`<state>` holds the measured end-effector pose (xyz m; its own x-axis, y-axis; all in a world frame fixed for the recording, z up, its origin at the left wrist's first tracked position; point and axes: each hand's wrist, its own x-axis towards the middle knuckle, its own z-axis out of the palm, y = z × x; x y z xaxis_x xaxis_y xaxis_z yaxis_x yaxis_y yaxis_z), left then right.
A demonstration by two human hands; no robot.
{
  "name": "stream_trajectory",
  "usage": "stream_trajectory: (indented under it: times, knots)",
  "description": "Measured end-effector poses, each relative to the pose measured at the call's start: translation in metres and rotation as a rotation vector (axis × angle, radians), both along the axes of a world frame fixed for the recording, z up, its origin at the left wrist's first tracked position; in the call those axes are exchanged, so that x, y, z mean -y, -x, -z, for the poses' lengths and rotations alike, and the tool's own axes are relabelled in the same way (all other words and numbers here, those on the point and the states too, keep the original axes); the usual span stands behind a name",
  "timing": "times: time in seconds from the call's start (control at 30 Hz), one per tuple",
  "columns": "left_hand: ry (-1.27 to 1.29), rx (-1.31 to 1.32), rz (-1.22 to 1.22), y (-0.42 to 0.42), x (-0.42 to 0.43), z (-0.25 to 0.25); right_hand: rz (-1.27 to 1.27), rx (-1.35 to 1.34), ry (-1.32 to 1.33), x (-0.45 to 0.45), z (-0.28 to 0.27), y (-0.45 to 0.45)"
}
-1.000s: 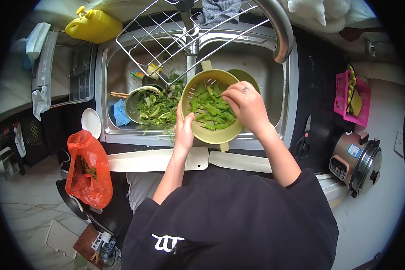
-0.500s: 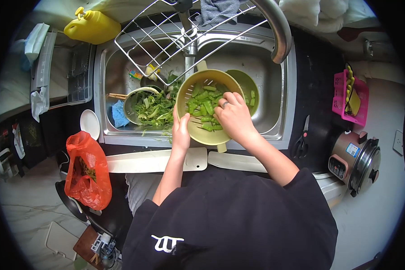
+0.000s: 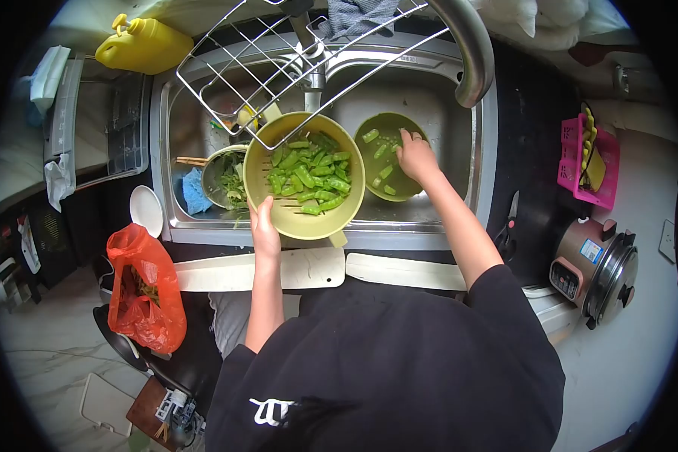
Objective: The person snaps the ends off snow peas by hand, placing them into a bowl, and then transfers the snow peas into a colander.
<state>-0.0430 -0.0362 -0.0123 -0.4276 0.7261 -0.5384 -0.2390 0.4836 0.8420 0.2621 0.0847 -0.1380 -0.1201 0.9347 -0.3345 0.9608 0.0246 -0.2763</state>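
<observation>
My left hand (image 3: 265, 232) grips the lower left rim of a yellow-green colander (image 3: 258, 154), thumb on the outside and the other fingers hidden beneath. Cut green pea pods (image 3: 309, 177) lie in the colander, which is held over the left part of the sink. To the right, a green bowl (image 3: 373, 181) of water stands in the right basin with several pieces of pod floating in it. My right hand (image 3: 417, 157) reaches over the bowl's right side, fingers apart at the water, with nothing visible in them.
A wire rack (image 3: 233, 64) and the faucet (image 3: 313, 79) overhang the sink (image 3: 448, 113). Leafy greens fill a pot (image 3: 217, 181) beside a blue cloth (image 3: 194, 192). Scissors (image 3: 509, 230) lie at right; a red bag (image 3: 149, 320) sits at left.
My right hand has left the pods in the colander and moved right to the bowl. The colander has shifted left and down, uncovering the bowl and covering more of the greens.
</observation>
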Motion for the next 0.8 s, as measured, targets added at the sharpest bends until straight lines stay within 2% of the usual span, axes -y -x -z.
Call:
stream_trajectory:
  times: [0.07, 0.2, 0.27, 0.43, 0.53, 0.63, 0.8]
  knots:
    - [-0.019, 0.001, 0.029, -0.003, 0.001, -0.001, 0.066, -0.049, 0.111, -0.003, 0.005, 0.005]
    - [-0.007, -0.020, -0.013, -0.010, 0.003, -0.002, 0.006, -0.143, 0.095, 0.004, 0.025, 0.001]
    - [-0.006, -0.016, 0.003, -0.011, 0.002, -0.004, -0.169, -0.284, 0.234, 0.007, 0.025, -0.001]
    - [-0.019, 0.027, 0.020, -0.010, 0.001, -0.003, -0.240, -0.326, 0.257, 0.033, 0.017, 0.005]
    - [-0.010, 0.013, -0.005, -0.011, 0.001, -0.003, -0.265, -0.335, 0.395, 0.042, 0.010, 0.012]
    - [-0.039, 0.034, -0.037, -0.011, 0.001, -0.003, -0.249, -0.416, 0.374, 0.047, 0.006, 0.018]
    - [-0.021, 0.064, 0.036, -0.009, 0.001, -0.005, -0.173, -0.343, 0.376, 0.056, 0.002, 0.025]
